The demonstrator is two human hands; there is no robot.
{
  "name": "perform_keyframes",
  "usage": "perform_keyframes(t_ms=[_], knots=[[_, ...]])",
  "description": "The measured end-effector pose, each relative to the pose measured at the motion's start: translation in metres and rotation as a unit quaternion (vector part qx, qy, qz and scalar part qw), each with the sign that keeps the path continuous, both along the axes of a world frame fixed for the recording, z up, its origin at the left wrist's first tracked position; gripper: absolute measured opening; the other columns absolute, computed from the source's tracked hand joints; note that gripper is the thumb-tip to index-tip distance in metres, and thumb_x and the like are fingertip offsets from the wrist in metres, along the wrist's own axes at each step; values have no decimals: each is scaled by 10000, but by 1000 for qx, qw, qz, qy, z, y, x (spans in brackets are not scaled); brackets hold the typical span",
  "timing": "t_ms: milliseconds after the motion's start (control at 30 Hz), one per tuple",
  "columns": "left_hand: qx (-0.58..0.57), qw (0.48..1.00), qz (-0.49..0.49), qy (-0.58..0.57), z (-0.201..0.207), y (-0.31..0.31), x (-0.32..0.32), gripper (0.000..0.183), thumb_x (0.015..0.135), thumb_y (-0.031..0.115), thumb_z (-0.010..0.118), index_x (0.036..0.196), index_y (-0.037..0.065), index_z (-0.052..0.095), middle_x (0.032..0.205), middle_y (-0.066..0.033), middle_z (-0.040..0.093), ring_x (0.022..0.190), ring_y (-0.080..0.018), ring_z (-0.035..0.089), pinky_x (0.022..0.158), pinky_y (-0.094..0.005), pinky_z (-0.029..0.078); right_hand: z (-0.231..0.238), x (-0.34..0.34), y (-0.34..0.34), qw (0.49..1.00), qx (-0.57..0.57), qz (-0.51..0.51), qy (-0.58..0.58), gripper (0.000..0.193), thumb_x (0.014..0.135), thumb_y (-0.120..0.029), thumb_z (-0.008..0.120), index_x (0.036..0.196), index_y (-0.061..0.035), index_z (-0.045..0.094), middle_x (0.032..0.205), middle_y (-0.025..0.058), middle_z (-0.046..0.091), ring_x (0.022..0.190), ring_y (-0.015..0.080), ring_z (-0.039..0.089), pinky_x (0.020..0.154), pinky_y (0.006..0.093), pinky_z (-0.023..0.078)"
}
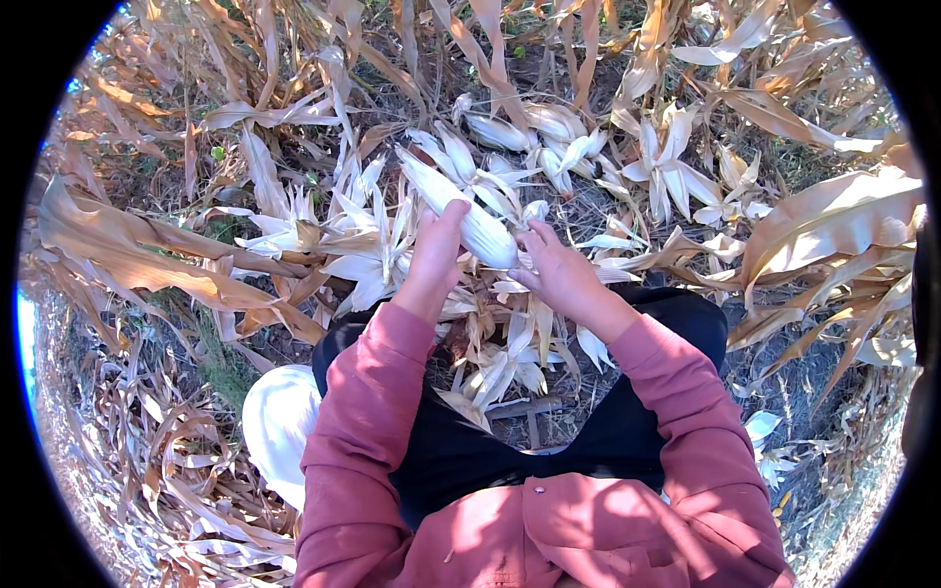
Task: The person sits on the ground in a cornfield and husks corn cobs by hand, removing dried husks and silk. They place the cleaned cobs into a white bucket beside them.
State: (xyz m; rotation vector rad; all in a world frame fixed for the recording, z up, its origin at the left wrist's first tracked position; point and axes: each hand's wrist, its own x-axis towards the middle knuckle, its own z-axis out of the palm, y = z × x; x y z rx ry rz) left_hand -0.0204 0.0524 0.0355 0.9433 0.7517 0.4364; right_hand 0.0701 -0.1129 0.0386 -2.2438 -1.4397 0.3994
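Observation:
A long ear of corn point(461, 208), still wrapped in pale husk, slants from upper left to lower right in front of me. My left hand point(440, 245) is closed round its left side, with the thumb lying on top of the husk. At the ear's near right end, my right hand point(559, 267) has bent fingers pressed against the base. A pale twist of husk point(535, 211) sticks up beside those fingers; what exactly they pinch is partly hidden.
Several husk-covered ears point(500, 132) lie on the ground beyond my hands. Peeled-back white husks point(377, 245) spread to the left, and more husks point(671, 167) to the right. Dry corn leaves point(833, 230) arch in at both sides. A rounded white object point(279, 426) sits by my left leg.

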Motion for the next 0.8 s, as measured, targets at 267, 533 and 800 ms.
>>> perform_keyframes(t_ms=[267,533,800], knots=[[-43,981,-68,-179,4,-2,11,407,781,118,461,1157,-32,426,1106,-191,563,1034,-284,548,946,-427,414,1,40,8,940,99,-17,326,656,806,-454,648,1185,47,458,1053,198,598,940,239,608,785,347,484],[5,998,-16,-54,1,1,22,364,861,223,464,1120,-32,485,1070,-166,579,994,-247,572,917,-397,436,5,27,7,980,54,-76,178,543,761,-353,708,1060,38,479,915,245,619,819,352,636,692,388,503],[41,998,-35,-11,-4,6,25,325,873,197,457,1084,-38,530,1014,-133,607,927,-223,614,800,-352,510,-3,37,-8,991,81,-86,67,518,743,-246,721,1109,8,456,922,229,618,854,381,618,734,425,493]])
